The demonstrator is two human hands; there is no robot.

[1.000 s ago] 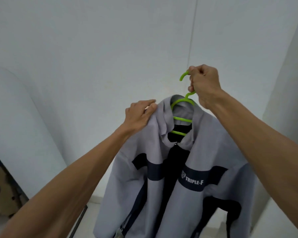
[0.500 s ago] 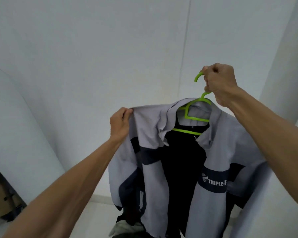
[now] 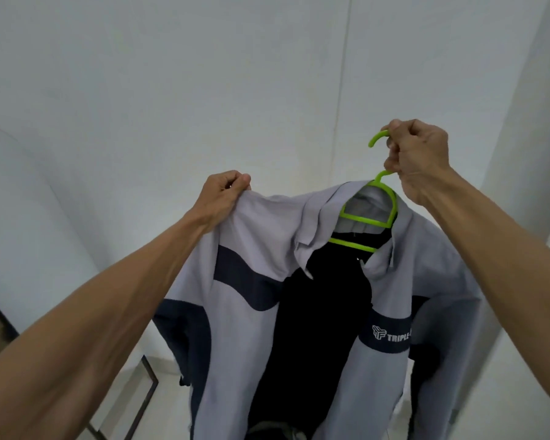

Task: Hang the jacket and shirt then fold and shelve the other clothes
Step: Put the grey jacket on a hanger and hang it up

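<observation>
A grey jacket [image 3: 245,312] with dark navy panels and a black lining hangs in front of me on a bright green plastic hanger [image 3: 367,220]. My right hand [image 3: 421,160] grips the hanger's hook at the upper right and holds the whole thing up. My left hand [image 3: 223,195] pinches the jacket's left shoulder and holds it out sideways, so the front is spread open. The right shoulder sits on the hanger. White "TRIPLE" lettering shows on a navy chest band.
White walls [image 3: 172,90] fill the background, with a corner column [image 3: 527,122] at the right. A dark metal frame [image 3: 146,389] stands low at the left on a pale floor. A bit of cloth [image 3: 277,431] shows below the jacket.
My left hand slid from the collar out to the jacket's left shoulder and pulled it leftward, spreading the front open. My right hand carried the hanger to the right.
</observation>
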